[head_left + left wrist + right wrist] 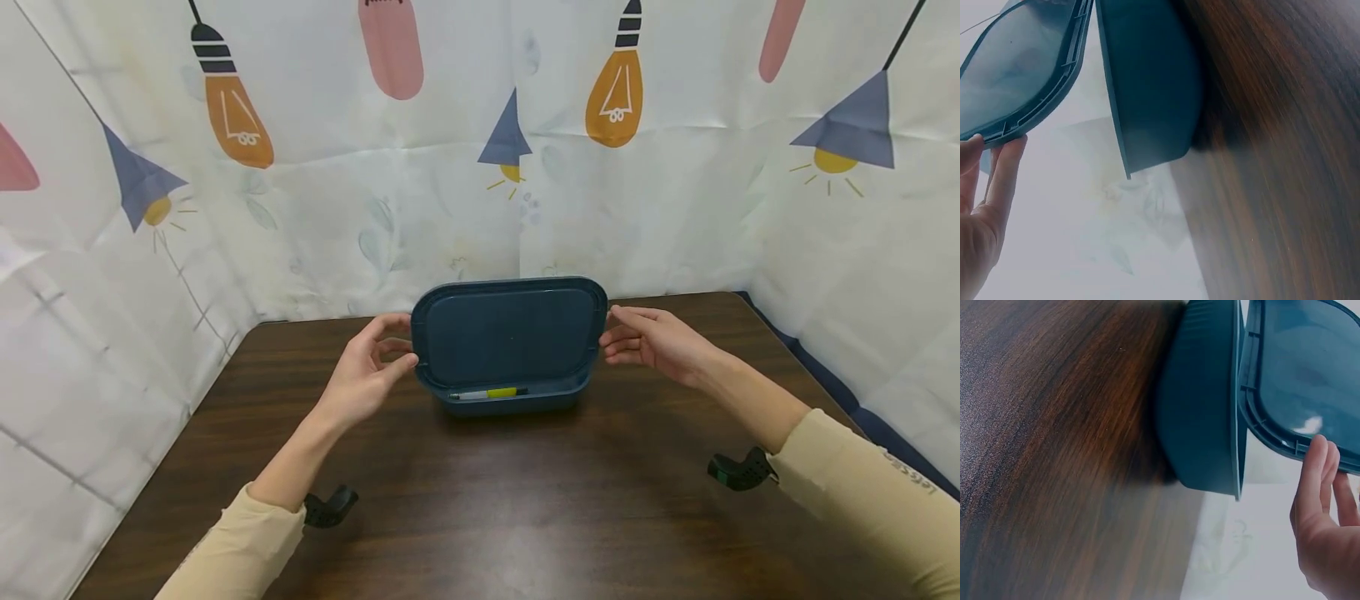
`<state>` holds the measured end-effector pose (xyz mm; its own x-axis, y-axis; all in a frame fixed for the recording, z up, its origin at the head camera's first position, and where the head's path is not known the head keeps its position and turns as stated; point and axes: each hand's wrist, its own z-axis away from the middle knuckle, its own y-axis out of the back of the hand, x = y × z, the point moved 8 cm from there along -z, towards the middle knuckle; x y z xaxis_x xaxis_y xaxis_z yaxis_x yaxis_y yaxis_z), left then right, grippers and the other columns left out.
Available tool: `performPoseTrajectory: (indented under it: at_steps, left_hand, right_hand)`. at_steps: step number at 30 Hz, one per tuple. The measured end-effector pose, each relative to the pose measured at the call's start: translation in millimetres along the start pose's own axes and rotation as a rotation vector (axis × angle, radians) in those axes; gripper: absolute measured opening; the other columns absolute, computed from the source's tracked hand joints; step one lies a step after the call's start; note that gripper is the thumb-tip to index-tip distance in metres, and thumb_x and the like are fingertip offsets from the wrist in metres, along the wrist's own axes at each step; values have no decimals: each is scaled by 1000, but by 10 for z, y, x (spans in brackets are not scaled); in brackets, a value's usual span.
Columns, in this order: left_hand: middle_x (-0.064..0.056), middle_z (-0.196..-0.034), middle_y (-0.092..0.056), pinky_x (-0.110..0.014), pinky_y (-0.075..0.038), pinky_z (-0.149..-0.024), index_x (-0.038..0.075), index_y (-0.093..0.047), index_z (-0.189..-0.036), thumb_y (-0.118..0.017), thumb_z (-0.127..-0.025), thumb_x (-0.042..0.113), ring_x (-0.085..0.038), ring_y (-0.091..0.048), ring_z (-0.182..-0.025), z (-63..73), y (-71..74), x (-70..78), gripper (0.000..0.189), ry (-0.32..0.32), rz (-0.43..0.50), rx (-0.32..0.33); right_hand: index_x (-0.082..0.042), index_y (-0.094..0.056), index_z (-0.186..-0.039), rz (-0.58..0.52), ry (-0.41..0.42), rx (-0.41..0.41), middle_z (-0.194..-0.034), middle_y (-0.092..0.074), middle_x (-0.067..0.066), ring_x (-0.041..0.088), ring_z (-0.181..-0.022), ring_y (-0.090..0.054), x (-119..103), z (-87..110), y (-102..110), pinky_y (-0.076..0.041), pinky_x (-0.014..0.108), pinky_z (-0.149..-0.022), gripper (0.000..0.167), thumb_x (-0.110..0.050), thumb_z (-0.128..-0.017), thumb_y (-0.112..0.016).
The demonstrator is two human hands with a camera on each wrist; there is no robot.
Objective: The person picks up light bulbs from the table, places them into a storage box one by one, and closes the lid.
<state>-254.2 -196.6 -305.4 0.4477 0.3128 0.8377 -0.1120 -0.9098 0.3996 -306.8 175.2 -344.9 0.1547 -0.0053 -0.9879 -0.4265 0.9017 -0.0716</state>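
Both hands hold a dark teal lid (512, 329) tilted up, its inner side facing me, over a matching plastic box (517, 405). At the lid's left end, my left hand (363, 367) pinches the rim between thumb and fingers. My right hand (660, 343) grips the opposite end by its rim; part of its grasp is hidden in the right wrist view. Through the gap below the lid, a pen or marker with a yellow section (501, 392) shows inside the box. The wrist views show the lid's ridged rim (1054, 94) apart from the box wall (1200, 412).
The box stands on a dark wooden table (510, 500), near its back edge. A white cloth (450, 208) printed with lamps and bulbs hangs behind and at the sides. Small black devices (330, 507) sit at both wrists.
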Motion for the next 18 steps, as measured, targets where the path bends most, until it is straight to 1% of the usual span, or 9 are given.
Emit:
performPoseTrajectory:
  at_steps: [4,6,8,10,12,15,18]
  left_hand:
    - [-12,-132,-54,-27,-57,-87,1,-54,-131,-63,-95,-14,-30,-62,-115,-10,-17,19,40,-55,-16,6]
    - [-13,-128,-56,-27,-57,-87,1,-55,-129,-63,-94,-16,-27,-62,-114,-12,-23,29,39,-86,-20,12]
    - [-13,-125,-59,-27,-57,-86,0,-56,-127,-63,-93,-18,-23,-64,-112,-14,-27,37,39,-122,-27,19]
    - [-11,-121,-61,-26,-57,-86,0,-57,-124,-64,-92,-19,-20,-65,-109,-16,-24,46,39,-167,-50,33]
    - [-10,-118,-63,-24,-57,-84,1,-59,-122,-65,-91,-20,-17,-66,-106,-14,-19,59,38,-226,-86,51]
    - [-9,-114,-65,-24,-58,-82,0,-62,-119,-65,-89,-22,-16,-66,-104,-2,-14,96,38,-341,-131,77]
    - [-10,-112,-65,-28,-59,-83,0,-63,-115,-65,-85,-27,-18,-66,-103,1,-23,126,40,-456,-146,76]
  right_hand:
    - [0,-42,-138,21,-13,4,-105,-69,11,20,-96,-70,-13,6,1,-56,36,-93,43,-34,-111,-48]
    - [1,-42,-138,27,-17,11,-107,-68,13,21,-98,-70,-14,3,9,-56,37,-94,45,-34,-111,-47]
    - [3,-44,-135,31,-19,21,-109,-66,15,22,-99,-69,-17,-2,16,-56,37,-95,44,-34,-111,-47]
    - [5,-45,-134,38,-22,27,-112,-65,17,24,-101,-69,-21,-7,18,-55,37,-95,46,-35,-111,-47]
    - [8,-44,-137,57,-24,26,-114,-64,17,24,-103,-68,-23,-14,16,-55,37,-96,51,-36,-111,-47]
    - [9,-38,-146,74,-32,24,-115,-63,18,24,-104,-68,-28,-22,10,-55,37,-96,58,-36,-111,-49]
    - [9,-36,-148,78,-35,16,-115,-64,17,21,-102,-68,-35,-32,7,-55,37,-96,59,-34,-110,-50]
